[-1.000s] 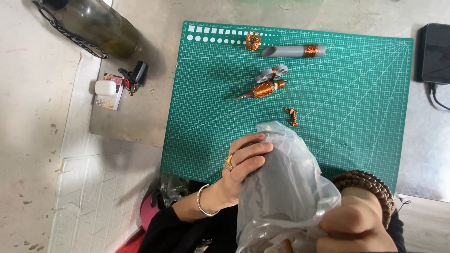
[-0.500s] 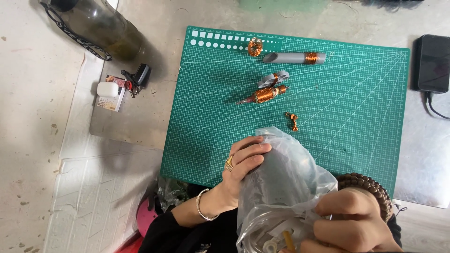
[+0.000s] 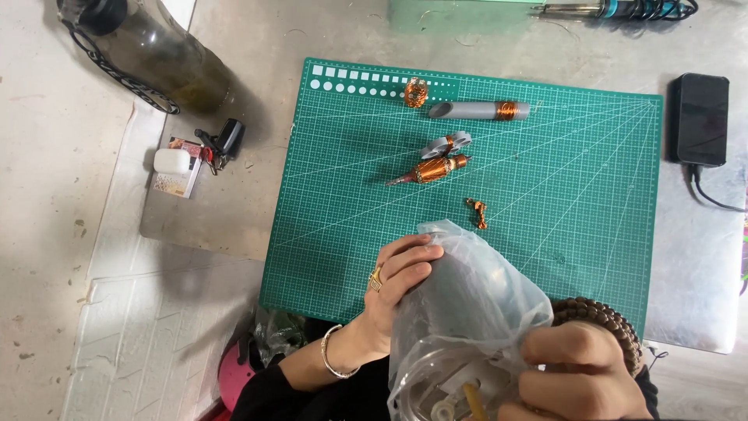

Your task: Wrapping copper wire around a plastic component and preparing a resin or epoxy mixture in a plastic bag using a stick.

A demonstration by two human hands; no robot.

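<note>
Left hand (image 3: 401, 284): fingers curled over the upper left side of a clear plastic bag (image 3: 467, 312), clamped on the film; ring on one finger, bangle at the wrist.

Right hand (image 3: 580, 370): closed on the bag's right side, thumb and fingers pinching the film; bead bracelet (image 3: 604, 320) at the wrist.

Bag: held between both hands over the near edge of the green cutting mat (image 3: 545, 195), mouth toward the person. Pale plastic pieces and a yellowish stick show through the film at the bottom of the view.

Progress, as judged: the bag is gripped and being worked open; nothing is out of it yet. Already laid out on the mat:
- small orange clip-like part (image 3: 476, 212), just beyond the bag;
- copper-wound rotor (image 3: 431, 169), mid-mat;
- grey ring piece (image 3: 446, 143), touching the rotor's far side;
- grey tube with copper band (image 3: 479, 110), near the far edge;
- small copper coil (image 3: 415, 92), beside the tube's left end.

Against the frame half a second earlier: the right hand has shifted lower on the bag and more of the contents show through; the left-hand grip and the mat parts are unchanged.

Tabletop, other: dark bottle (image 3: 148, 58) at the far left corner; black box with cable (image 3: 701, 117) at the right edge.
</note>
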